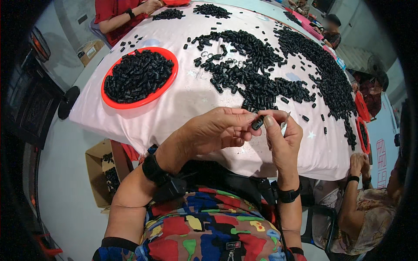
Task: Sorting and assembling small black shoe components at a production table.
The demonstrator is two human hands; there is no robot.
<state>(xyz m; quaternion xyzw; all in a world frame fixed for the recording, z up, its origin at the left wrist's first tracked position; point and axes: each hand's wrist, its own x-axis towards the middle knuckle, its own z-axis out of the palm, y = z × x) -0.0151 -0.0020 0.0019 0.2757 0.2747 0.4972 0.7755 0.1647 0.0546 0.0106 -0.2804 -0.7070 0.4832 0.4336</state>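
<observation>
Over the near edge of the table, both my hands meet at one small black plastic piece (257, 123), which is rounded and seems to have an opening in its end. My left hand (213, 130) pinches it between thumb and fingertips, the other fingers curled below. From the other side my right hand (283, 139) presses its thumb against the piece. A thin, pale, pointed strip, perhaps a blade (287, 117), sticks out between the right fingers; most of it is hidden. Just beyond my fingertips lies a loose pile of similar black pieces (248, 82).
A red basin (176, 69) full of black pieces stands left on the pink tablecloth (191, 113). Another long pile (322, 65) runs along the right. A cardboard box (96, 174) sits on the floor at left. Co-workers sit at far left (113, 17) and right (361, 217).
</observation>
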